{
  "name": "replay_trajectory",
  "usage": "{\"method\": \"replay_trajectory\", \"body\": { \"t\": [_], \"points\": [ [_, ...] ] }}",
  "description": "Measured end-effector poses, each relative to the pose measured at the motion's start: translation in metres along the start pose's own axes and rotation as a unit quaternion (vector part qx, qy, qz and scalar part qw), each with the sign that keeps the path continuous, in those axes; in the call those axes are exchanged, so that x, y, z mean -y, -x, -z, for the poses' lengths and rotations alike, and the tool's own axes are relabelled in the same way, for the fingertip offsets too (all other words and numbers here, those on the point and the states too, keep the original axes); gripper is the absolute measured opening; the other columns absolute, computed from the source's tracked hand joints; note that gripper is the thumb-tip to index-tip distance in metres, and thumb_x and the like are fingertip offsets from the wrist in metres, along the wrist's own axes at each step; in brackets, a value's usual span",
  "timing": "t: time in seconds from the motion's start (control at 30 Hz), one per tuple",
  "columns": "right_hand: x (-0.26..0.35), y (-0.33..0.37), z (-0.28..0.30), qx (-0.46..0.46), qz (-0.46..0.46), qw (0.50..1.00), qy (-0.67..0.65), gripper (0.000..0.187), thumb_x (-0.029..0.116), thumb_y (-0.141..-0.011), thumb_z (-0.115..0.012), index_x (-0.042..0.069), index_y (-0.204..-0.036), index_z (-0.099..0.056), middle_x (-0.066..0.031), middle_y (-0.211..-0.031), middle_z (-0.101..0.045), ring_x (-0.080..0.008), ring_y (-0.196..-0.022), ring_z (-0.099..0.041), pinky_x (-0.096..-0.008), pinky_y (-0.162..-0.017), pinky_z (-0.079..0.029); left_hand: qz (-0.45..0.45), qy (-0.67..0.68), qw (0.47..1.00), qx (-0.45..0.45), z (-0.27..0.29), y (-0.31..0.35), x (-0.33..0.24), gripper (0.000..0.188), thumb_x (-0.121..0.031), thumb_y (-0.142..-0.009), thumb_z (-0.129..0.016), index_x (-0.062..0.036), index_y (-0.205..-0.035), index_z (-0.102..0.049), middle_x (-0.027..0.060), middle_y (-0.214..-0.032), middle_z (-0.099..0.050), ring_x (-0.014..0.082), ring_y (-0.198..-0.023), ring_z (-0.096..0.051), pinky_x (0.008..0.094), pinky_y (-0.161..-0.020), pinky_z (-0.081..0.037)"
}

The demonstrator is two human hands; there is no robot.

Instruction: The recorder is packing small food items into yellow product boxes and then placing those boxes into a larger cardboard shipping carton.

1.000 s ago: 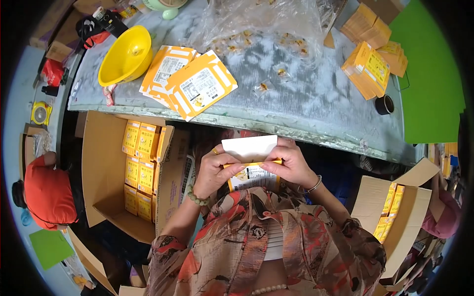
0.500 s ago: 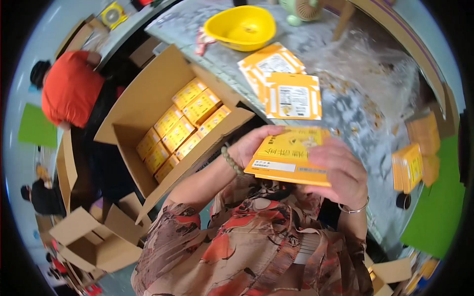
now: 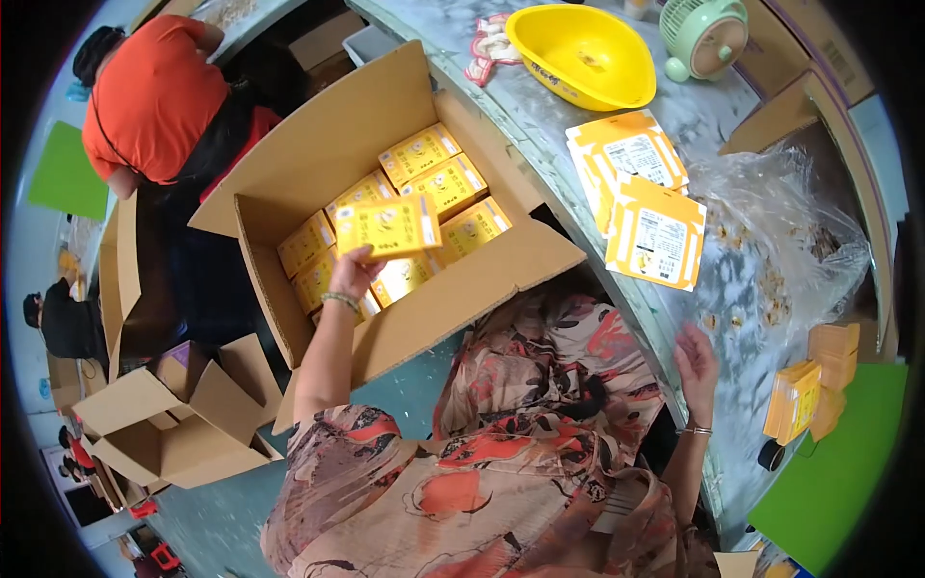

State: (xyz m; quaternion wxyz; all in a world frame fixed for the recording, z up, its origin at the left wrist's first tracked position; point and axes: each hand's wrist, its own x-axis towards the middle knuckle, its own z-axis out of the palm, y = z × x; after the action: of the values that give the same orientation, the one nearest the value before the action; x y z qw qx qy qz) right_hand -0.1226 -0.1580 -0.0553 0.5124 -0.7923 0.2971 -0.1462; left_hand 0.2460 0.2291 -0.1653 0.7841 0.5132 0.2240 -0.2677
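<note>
My left hand (image 3: 355, 274) grips a small yellow printed box (image 3: 387, 226) by its near edge and holds it over a large open cardboard carton (image 3: 462, 306). Inside the carton, several similar yellow boxes (image 3: 445, 186) stand in rows, partly covered by the held one. At the table's front edge my right hand (image 3: 696, 364) is loosely open, with nothing in its fingers. Flat yellow-and-white box blanks (image 3: 657, 231) lie overlapping on the table beyond it.
A yellow basin (image 3: 583, 58), a green fan (image 3: 703, 39) and clear plastic sheeting (image 3: 790, 222) sit on the marbled table. Yellow packets (image 3: 793, 400) stand at the right. A person in an orange top (image 3: 154, 96) works at the left, near another open carton (image 3: 188, 433).
The yellow box has left both hands' grip at the table edge; my left hand carried it left, over the carton. My right hand let go and stayed by the table. The view shifted.
</note>
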Motion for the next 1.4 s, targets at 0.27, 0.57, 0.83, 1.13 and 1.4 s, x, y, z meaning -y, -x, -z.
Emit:
{"method": "replay_trajectory", "body": {
  "t": [0.27,0.57,0.83,1.13,1.4],
  "points": [
    [-0.013,0.0,-0.015,-0.069,-0.023,0.994,0.082,0.025,0.004,-0.073,-0.055,0.001,-0.097,-0.052,-0.0082,-0.099,-0.05,-0.0157,-0.089,-0.048,-0.0242,-0.076,-0.038,0.155,-0.011,0.985,0.078,-0.032,-0.046,0.079,0.027,-0.02,-0.077,-0.053,-0.0051,-0.098,-0.046,0.0103,-0.088,-0.054,0.0223,-0.073,-0.054,0.0298,-0.057,-0.047],
    [-0.005,-0.001,-0.024,-0.095,-0.035,0.986,0.135,0.024,0.001,-0.07,-0.054,0.001,-0.094,-0.053,-0.009,-0.1,-0.049,-0.018,-0.092,-0.047,-0.0249,-0.078,-0.037,0.286,-0.291,0.903,0.134,-0.017,-0.08,0.094,0.033,-0.027,-0.072,-0.059,0.0035,-0.078,-0.049,0.0074,-0.062,-0.051,0.0191,-0.052,-0.052,0.0297,-0.052,-0.046],
    [-0.005,-0.016,-0.016,-0.155,-0.072,0.975,0.141,0.014,0.006,-0.073,-0.055,0.001,-0.086,-0.055,-0.0062,-0.079,-0.056,-0.0128,-0.071,-0.054,-0.0231,-0.065,-0.042,0.114,-0.368,0.91,0.154,-0.027,-0.108,0.108,0.022,-0.017,-0.068,-0.061,0.0034,-0.074,-0.053,0.0096,-0.06,-0.053,0.0203,-0.054,-0.053,0.031,-0.05,-0.045],
    [-0.005,-0.114,-0.006,-0.237,-0.068,0.946,0.208,0.035,0.026,-0.065,-0.062,0.0,-0.087,-0.054,-0.0137,-0.081,-0.058,-0.0218,-0.075,-0.057,-0.0297,-0.066,-0.044,-0.428,-0.361,0.78,0.278,-0.213,0.026,0.045,0.015,-0.001,-0.073,-0.052,0.0008,-0.089,-0.053,0.0038,-0.076,-0.054,0.0095,-0.067,-0.051,0.0213,-0.06,-0.042],
    [0.001,-0.121,-0.007,-0.168,-0.171,0.948,-0.209,0.023,0.015,-0.066,-0.065,-0.003,-0.077,-0.055,-0.0043,-0.07,-0.056,-0.0087,-0.06,-0.051,-0.0222,-0.054,-0.042,-0.375,-0.593,0.612,0.364,-0.292,0.08,0.093,0.033,-0.004,-0.065,-0.06,0.0026,-0.096,-0.05,0.0161,-0.076,-0.051,0.0243,-0.065,-0.052,0.0322,-0.056,-0.044]
  ]
}}
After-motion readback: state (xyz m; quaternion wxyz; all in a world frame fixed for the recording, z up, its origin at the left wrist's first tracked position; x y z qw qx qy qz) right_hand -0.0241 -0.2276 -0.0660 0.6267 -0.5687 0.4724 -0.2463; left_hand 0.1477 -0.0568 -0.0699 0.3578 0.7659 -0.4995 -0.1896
